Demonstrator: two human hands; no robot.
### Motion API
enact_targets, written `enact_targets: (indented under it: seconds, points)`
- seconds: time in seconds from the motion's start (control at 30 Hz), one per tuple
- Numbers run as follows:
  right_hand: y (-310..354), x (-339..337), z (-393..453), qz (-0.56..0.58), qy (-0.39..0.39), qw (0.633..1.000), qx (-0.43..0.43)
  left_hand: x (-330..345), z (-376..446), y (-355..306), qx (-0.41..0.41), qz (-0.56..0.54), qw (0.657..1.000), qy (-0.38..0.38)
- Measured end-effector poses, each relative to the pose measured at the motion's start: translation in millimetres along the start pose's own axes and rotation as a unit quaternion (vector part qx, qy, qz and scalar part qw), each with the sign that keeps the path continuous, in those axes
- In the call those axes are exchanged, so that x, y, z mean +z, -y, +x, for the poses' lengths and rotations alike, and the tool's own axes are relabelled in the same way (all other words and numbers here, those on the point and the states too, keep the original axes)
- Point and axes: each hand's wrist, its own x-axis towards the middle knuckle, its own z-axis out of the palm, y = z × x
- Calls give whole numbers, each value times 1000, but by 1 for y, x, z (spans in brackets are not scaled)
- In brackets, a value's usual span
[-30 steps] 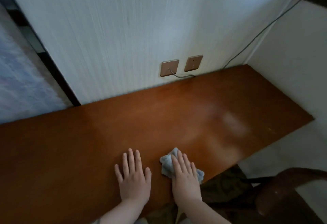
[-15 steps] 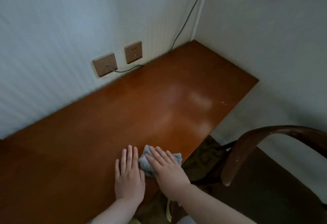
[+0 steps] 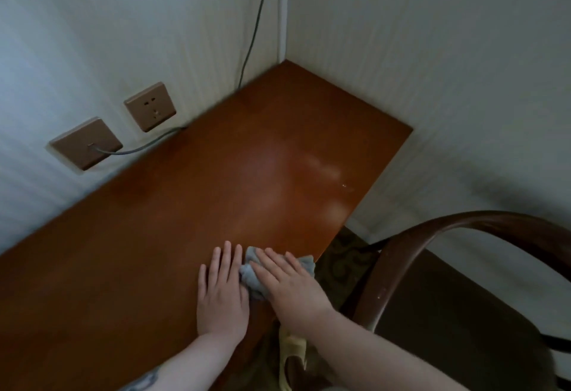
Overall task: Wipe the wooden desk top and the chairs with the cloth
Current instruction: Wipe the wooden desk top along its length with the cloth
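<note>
Low in the middle of the frame, the right hand [image 3: 287,285] lies flat with straight fingers pressing a crumpled grey cloth [image 3: 253,276] onto the wooden tabletop [image 3: 173,223], near its front edge. The left hand [image 3: 223,295] rests flat and open on the wood, just beside the cloth and touching it. A dark curved chair [image 3: 432,254] stands at lower right. Two brown sockets [image 3: 117,125] sit on the wall at upper left.

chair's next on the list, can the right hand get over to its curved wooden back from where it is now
Probably yes. The right hand lies flat on the cloth at the desk top's front edge, and the chair's curved back stands just to its right with nothing between them.
</note>
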Motion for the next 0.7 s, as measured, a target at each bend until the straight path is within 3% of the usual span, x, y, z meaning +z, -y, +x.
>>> enact_targets:
  seconds: [0.07,0.17,0.23,0.3,0.4,0.47,0.63,0.7]
  points:
    - [-33,-11,13,-16,-17,1000,12,0,1,0,-9,-1,1000,2]
    - [-70,-12,18,-5,-95,978,183,-3,-1,-4,-28,-30,999,-14]
    - [-66,-4,13,-11,-113,968,225,-6,-3,-4,-31,-37,999,-17]
    - [-55,4,13,3,-98,979,177,-4,-1,-4,-42,-37,998,-22]
    - [-50,-10,36,-3,-28,999,-24,-6,1,-5,-42,-24,999,12]
    - [-60,-26,60,-8,11,997,-70,-6,2,-5,-47,-19,999,9]
    - [-105,-31,67,3,-109,977,184,-3,1,-3,-53,-13,998,-16]
    - [-100,-18,51,0,-158,961,227,-1,1,-1,-59,-9,998,-7]
